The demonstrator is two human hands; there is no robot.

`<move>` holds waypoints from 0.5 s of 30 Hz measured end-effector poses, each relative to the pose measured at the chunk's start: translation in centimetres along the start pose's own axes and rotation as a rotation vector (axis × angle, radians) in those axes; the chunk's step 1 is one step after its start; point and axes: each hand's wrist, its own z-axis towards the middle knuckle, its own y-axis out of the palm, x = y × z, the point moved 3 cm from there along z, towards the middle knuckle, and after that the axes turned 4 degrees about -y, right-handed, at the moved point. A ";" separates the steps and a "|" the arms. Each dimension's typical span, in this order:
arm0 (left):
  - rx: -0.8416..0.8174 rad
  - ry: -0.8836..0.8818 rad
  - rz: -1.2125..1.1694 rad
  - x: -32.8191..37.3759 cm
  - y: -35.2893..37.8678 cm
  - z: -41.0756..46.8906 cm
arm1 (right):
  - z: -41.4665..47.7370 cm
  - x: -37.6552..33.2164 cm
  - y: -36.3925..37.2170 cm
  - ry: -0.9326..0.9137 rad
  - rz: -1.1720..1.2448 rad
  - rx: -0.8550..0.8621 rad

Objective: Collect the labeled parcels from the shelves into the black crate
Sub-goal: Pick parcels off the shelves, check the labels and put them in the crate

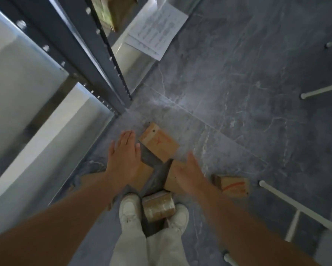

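Both bare forearms reach forward and down from the bottom of the frame. Left hand [123, 152]: open, palm down, fingers straight and held together, over the left edge of the flat cardboard parcel [160, 144]. Contact with the parcel cannot be confirmed. Right hand [188, 172]: open, fingers extended, motion-blurred, holding nothing, over the near right part of the cardboard.

The flat cardboard parcel lies on the grey marbled floor [247, 96] in front of the feet and bears a red handwritten mark. A dark grey shape [156, 176] crosses it between the hands; its nature cannot be determined. Further cardboard shows beneath both hands; whether it belongs to the same parcel cannot be told.

A taped parcel [158, 208], wrapped in clear tape, sits on the floor between the white shoes [128, 208], touching or just beside both. Pale trousers [130, 244] show below the shoes. A small cardboard parcel [235, 186], also marked in red, lies on the floor to the right, apart from the flat one.

A metal shelving unit [96, 60] with white shelf boards stands at left. A printed paper sheet [157, 29] overhangs one shelf edge. White tubes [321, 90] of a frame lie at right.
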 end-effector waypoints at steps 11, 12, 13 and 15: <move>-0.117 -0.042 -0.286 -2.1 15.1 12.4 | 15.9 8.4 6.4 0.206 0.271 -0.026; -0.086 -0.063 -0.353 -2.0 15.1 13.6 | 17.1 8.7 6.8 0.221 0.332 -0.013; -0.062 -0.103 -0.433 -2.1 15.3 14.9 | 18.1 8.7 7.2 0.266 0.375 -0.020; -0.064 -0.232 -0.546 -2.2 15.6 16.9 | 19.9 8.0 7.8 0.339 0.478 -0.041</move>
